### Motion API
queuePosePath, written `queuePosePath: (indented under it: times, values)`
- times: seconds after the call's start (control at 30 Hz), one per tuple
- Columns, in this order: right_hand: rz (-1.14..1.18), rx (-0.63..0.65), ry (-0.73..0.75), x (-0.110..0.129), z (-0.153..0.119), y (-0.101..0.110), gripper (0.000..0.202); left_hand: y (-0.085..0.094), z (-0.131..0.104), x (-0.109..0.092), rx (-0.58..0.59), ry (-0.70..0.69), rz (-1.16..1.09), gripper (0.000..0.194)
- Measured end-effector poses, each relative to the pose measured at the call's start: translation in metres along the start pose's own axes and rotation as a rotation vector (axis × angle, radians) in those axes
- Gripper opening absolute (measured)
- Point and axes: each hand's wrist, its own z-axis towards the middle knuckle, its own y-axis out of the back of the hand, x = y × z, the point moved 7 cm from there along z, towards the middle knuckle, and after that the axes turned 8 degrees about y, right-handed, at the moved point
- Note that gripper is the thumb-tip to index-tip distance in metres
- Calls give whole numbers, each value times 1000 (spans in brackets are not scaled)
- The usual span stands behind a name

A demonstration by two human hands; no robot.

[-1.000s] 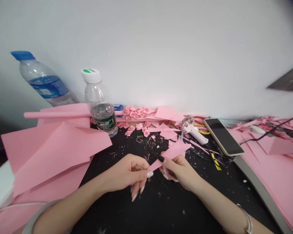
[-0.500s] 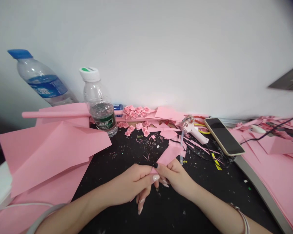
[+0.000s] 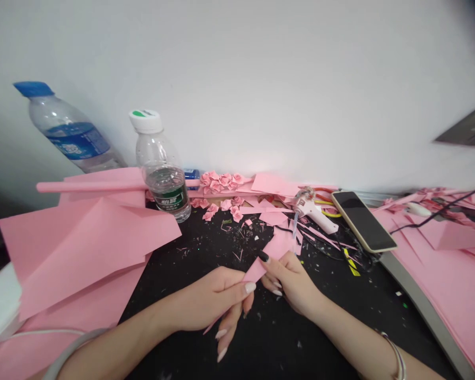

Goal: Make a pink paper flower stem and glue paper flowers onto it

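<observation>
A narrow strip of pink paper (image 3: pixel 254 271) runs at a slant between my two hands, above the black tabletop. My left hand (image 3: pixel 217 298) pinches its near end between thumb and fingers, and a thin pink tip pokes out below that palm. My right hand (image 3: pixel 288 277) grips the strip farther up, its dark-nailed thumb pressed on top and the fingers beneath. Beyond the right hand the far part of the strip reaches toward a pink glue gun (image 3: pixel 316 214), whose clear nozzle-side stick hangs down close to the paper.
Large pink sheets (image 3: pixel 83 243) lie at left, with more pink paper (image 3: pixel 451 285) at right. Behind stand a green-labelled bottle (image 3: pixel 166 184) and a leaning blue-capped bottle (image 3: pixel 73 132). Folded pink paper flowers (image 3: pixel 221 182), scraps and a phone (image 3: pixel 364 221) line the wall.
My right hand has slid slightly right along the strip, away from my left hand. More pink paper now shows between them, and a tip has appeared below my left hand.
</observation>
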Motion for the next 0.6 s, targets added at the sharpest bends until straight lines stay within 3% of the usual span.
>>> queuePosePath:
  times: [0.2, 0.5, 0.6]
  values:
    - [10, -32, -7, 3, 1, 5, 57, 3, -1, -2, -10, 14, 19, 35]
    - [49, -153, 104, 17, 9, 25, 57, 11, -5, -5, -27, -9, -13, 37]
    - [10, -47, 58, 8, 7, 10, 54, 10, -3, -4, -25, -15, -14, 38]
